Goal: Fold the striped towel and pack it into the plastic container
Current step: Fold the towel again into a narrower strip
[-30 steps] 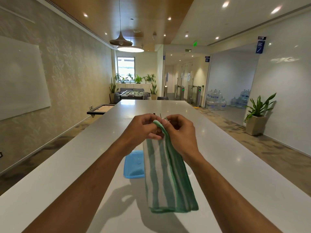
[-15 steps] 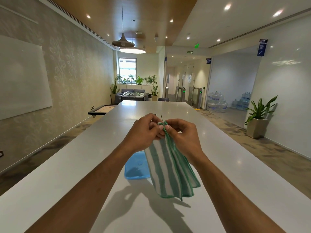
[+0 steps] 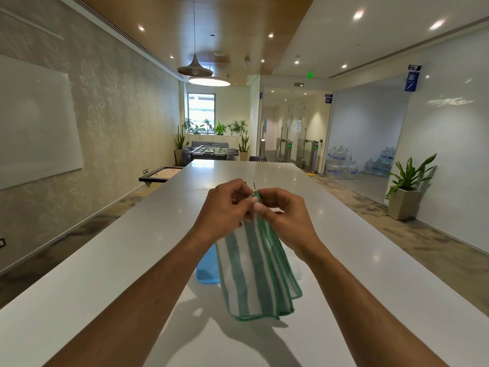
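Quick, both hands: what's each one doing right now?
Left hand: closed, pinching the top edge of the striped towel.
Right hand: closed, pinching the same top edge; the towel hangs above the table.

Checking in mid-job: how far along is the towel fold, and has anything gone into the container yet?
Partly done. The striped towel already hangs doubled into a narrow strip. In hand: the left hand and right hand pinch its top edge together above the white table. Left: finishing the fold and packing it. The blue container piece behind the towel is mostly hidden; nothing appears packed yet.
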